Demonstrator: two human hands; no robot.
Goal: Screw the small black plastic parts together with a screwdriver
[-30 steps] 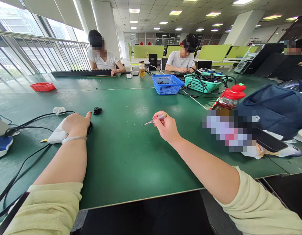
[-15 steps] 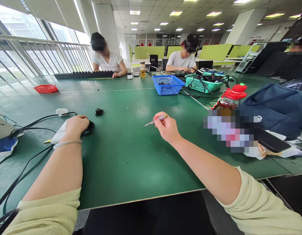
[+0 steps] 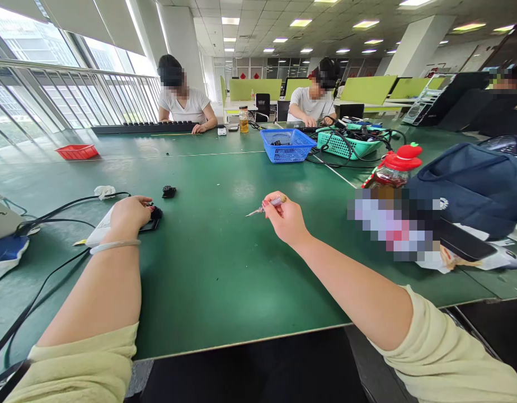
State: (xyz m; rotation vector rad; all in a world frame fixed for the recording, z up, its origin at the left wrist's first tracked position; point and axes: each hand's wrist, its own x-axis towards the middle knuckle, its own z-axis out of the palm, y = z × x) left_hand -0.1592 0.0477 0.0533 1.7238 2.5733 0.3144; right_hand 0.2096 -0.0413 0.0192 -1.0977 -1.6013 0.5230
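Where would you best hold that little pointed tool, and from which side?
Probably by its thicker handle, coming from the right: that end points right, while the thin shaft narrows to a tip at the left. The right hand holds it from that side.

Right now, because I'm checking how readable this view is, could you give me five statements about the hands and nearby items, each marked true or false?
1. The right hand holds a thin-tipped tool. True.
2. In the picture, the red tray is to the right of the blue basket. False: it is to the left.
3. The left hand is inside the blue basket. False: it is at a black object, apart from that basket.
4. Black cables lie in and around the green basket. True.
5. The dark blue bag is on the picture's left side. False: it is on the right.
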